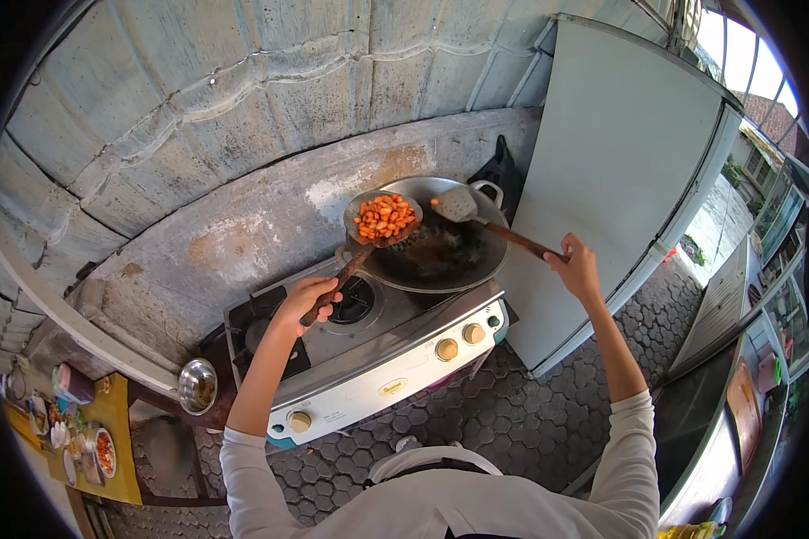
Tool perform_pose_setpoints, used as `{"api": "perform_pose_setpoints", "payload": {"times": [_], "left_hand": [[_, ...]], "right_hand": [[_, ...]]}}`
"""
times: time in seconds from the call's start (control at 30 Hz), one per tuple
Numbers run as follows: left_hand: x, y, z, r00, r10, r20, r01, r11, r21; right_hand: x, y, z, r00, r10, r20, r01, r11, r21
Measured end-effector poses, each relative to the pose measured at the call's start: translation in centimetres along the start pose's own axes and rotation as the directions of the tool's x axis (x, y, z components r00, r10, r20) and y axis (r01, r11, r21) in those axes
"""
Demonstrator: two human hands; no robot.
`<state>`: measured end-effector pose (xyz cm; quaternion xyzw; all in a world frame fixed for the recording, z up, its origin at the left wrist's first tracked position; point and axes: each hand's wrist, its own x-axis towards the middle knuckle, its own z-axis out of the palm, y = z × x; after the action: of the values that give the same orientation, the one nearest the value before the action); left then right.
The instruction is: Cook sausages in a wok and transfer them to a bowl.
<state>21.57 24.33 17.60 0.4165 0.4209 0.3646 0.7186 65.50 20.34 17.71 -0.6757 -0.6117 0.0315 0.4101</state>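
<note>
My left hand [313, 300] grips the wooden handle of a round skimmer [352, 226]. A heap of orange-red fried pieces [385, 217] fills the skimmer, which is over the left side of a large metal wok [472, 269]. Dark oil [438, 252] lies in the bottom of the wok. With my right hand [575, 264] I hold the wooden handle of a perforated metal spatula [454, 203]. Its blade is near the far rim of the wok, with one orange piece [435, 202] beside it. The wok sits on the right side of a gas stove [337, 377].
A grey fridge [600, 162] stands close on the right. Left of the stove is a metal bowl [197, 386]. Farther left, a yellow-covered table [123, 431] bears a plate of red and white pieces [105, 453]. A stained wall [263, 209] rises behind the stove.
</note>
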Motion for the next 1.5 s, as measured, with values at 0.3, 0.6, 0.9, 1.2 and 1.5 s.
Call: {"api": "perform_pose_setpoints", "payload": {"times": [0.3,0.6,0.9,1.2,1.5], "left_hand": [[0.3,-0.8,1.3,1.000,0.007,-0.009,-0.007,1.000,-0.015],[-0.9,-2.2,2.1,1.000,-0.003,0.023,0.005,0.996,-0.092],[-2.7,-3.5,2.4,0.998,0.052,0.034,-0.051,0.997,-0.052],[-3.2,-6.3,5.1,0.995,0.089,0.040,-0.081,0.979,-0.186],[-4.2,-9.6,9.1,0.992,0.113,-0.053,-0.123,0.967,-0.224]], "right_hand": [[-2.4,-6.2,-2.4,0.990,-0.106,-0.091,0.093,0.986,-0.135],[-5.9,-2.7,-0.9,0.931,-0.180,-0.318,0.094,0.959,-0.268],[-7.1,-1.2,2.4,0.867,-0.427,-0.259,0.283,0.847,-0.449],[-8.9,-3.6,5.6,0.893,-0.411,-0.185,0.330,0.876,-0.353],[-13.7,-9.5,5.3,0.920,-0.221,-0.322,0.155,0.964,-0.217]]}}
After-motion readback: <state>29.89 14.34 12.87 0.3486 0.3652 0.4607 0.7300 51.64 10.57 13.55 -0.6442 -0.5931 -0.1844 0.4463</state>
